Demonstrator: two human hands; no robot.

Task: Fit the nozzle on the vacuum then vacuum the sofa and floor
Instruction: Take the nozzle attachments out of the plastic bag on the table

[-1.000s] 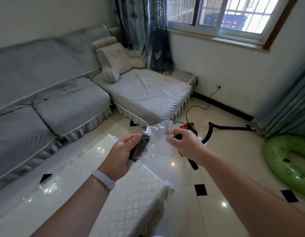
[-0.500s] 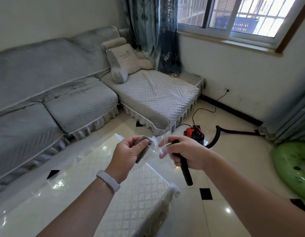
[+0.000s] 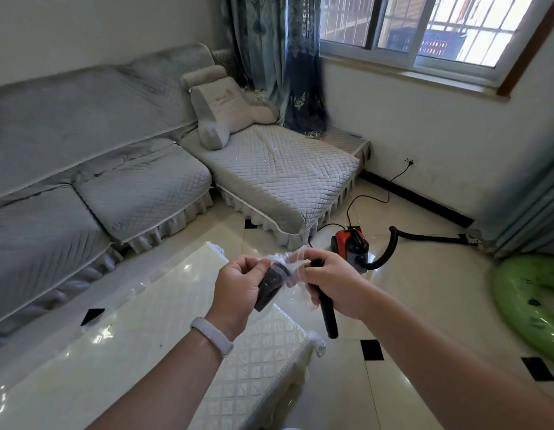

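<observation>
My left hand (image 3: 238,290) grips a black nozzle (image 3: 270,287) that sits partly inside a clear plastic bag (image 3: 296,268). My right hand (image 3: 334,285) holds the black hose tube (image 3: 328,316), which points down, and its fingers pinch the bag's edge. The red and black vacuum (image 3: 350,246) stands on the tiled floor (image 3: 424,290) behind my hands, with its black hose (image 3: 390,243) curving from it. The grey quilted sofa (image 3: 145,187) fills the left and the back.
A white table with a clear cover (image 3: 129,336) lies under my left arm. The vacuum's cord (image 3: 378,200) runs to a wall socket (image 3: 410,159). A green inflatable ring (image 3: 530,305) lies on the floor at right. A cushion (image 3: 223,110) rests on the sofa corner.
The camera has tilted, so the room shifted in view. The bag has bunched up between my hands and more of the black nozzle shows outside it. My right hand's tube hangs lower.
</observation>
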